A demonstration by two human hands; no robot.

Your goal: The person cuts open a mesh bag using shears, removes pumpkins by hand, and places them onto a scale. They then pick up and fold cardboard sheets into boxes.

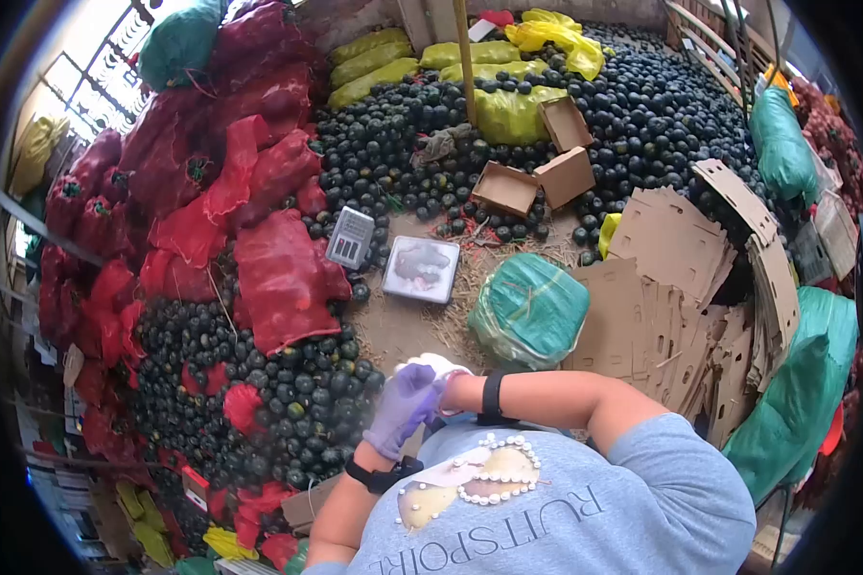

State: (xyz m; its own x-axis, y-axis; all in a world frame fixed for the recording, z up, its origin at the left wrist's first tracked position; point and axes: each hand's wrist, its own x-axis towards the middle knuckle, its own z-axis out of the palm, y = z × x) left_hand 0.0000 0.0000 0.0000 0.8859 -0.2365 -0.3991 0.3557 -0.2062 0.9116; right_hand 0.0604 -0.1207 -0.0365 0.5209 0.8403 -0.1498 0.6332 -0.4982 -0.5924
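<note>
My left hand [400, 412], in a purple glove, is in front of my chest with its fingers bent together against my other hand. What those fingers pinch is too small to make out. My right hand [435, 365] wears a white glove and touches the left one; its fingers are mostly hidden. Beyond the hands, a white scale [420, 269] stands on the floor beside a grey keypad display [351, 238]. A green wrapped bundle [529, 310] is just ahead of my right forearm.
Dark round fruits [297, 398] lie in heaps at left and across the back. Red net sacks [283, 278] are piled at left. Flattened cardboard [669, 240] is stacked at right, near a green sack [801, 383]. Open boxes [506, 189] and a pole [465, 62] stand farther back.
</note>
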